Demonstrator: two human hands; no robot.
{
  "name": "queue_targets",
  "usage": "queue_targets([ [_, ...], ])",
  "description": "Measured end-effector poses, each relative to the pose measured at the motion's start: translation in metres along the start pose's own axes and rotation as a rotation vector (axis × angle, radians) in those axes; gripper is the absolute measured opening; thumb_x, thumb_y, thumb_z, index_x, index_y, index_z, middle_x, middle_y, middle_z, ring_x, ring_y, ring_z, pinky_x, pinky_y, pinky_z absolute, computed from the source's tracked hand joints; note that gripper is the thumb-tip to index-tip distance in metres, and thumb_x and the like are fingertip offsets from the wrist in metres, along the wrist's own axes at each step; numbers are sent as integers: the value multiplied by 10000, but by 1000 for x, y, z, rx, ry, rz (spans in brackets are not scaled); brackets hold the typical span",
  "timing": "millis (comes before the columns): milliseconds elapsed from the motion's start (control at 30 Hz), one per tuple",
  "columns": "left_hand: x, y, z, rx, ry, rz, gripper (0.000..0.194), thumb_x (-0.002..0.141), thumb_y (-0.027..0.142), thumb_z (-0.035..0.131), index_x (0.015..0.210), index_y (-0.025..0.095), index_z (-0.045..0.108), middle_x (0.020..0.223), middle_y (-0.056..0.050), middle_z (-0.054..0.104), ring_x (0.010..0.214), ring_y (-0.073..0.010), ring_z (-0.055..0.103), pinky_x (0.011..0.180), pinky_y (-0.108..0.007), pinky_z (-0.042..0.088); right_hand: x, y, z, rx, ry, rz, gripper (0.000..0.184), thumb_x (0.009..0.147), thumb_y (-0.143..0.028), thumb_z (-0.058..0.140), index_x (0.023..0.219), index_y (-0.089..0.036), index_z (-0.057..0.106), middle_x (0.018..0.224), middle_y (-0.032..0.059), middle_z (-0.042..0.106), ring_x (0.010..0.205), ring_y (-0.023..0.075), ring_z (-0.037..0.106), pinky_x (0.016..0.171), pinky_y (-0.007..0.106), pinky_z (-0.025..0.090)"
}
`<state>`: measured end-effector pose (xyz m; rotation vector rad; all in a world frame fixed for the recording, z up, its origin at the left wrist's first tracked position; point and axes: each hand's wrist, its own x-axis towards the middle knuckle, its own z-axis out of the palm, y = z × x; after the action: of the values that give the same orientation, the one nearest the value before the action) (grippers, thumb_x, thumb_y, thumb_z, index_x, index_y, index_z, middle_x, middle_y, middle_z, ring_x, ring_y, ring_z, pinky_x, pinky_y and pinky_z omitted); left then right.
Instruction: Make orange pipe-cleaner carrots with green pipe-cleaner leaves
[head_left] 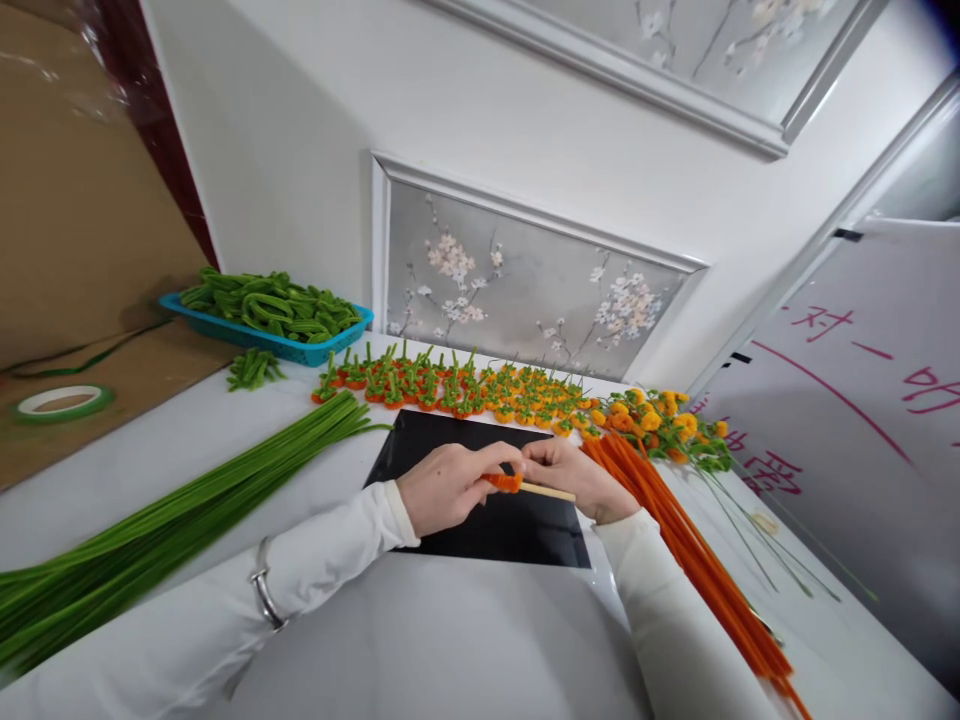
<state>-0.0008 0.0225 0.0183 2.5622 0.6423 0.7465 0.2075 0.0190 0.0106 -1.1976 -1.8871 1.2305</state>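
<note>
Sleeves and bracelet: white sleeves [330,555] reach in over the white desk [442,640]; a silver bracelet [264,585] circles the left one.
Left hand: the left hand [446,490] has its grip closed, thumb and fingers around an orange fuzzy coil [504,483].
Right hand: the right hand [577,480] has curled fingers meeting the left's beside the coil; what its grip has hold of, I cannot tell.
Coil and stick: the coil sits around a pale stick [551,493], above a black board [495,545].
Fuzzy stems: a green bundle [225,510] lies left of the board, an orange bundle [690,570] right.
Flower rows: orange pieces with green tops [427,395] stand behind the board, with yellow-orange flower heads [649,415] farther right.
Blue basket: the blue basket [307,352] holds heaped green pieces [262,310].
Wall: a framed blossom panel [517,270] is behind.
</note>
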Motion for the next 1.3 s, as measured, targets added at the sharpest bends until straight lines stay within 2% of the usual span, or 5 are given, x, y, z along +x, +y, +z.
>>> queue_targets([
  [200,3,-2,1,-192,84,-84,336,816,95,439,1080,165,636,804,-29,688,573,-88,585,613,-185,457,-3,-5,8,173,65,10,343,770,-492,576,685,-164,529,539,-62,411,451,50,288,403,188,177],
  [367,6,3,-3,-357,158,-171,303,838,154,449,1069,140,646,786,-31,671,535,-71,530,561,-182,458,-8,-10,14,252,128,-88,258,827,-414,524,972,-200,513,610,-66,464,427,50,273,391,187,179],
  [633,6,4,-4,-408,202,-206,304,855,227,457,1083,128,633,744,-20,613,504,-61,465,502,-170,420,-7,-15,25,-63,330,-294,252,832,-413,535,829,-166,583,665,-8,567,556,100,472,498,213,367],
  [1067,5,8,0,-274,342,-198,336,832,159,459,1117,114,632,620,11,588,509,-74,480,512,-172,409,-6,-22,42,-370,594,-320,272,887,-339,464,795,-184,667,672,18,651,577,127,546,570,234,403],
  [1300,6,12,-2,-317,343,-205,378,814,137,452,1151,123,623,575,21,551,500,-72,443,488,-162,382,-2,-19,47,-76,634,-360,220,825,-303,571,1018,-200,552,834,29,650,712,156,621,639,270,494],
])
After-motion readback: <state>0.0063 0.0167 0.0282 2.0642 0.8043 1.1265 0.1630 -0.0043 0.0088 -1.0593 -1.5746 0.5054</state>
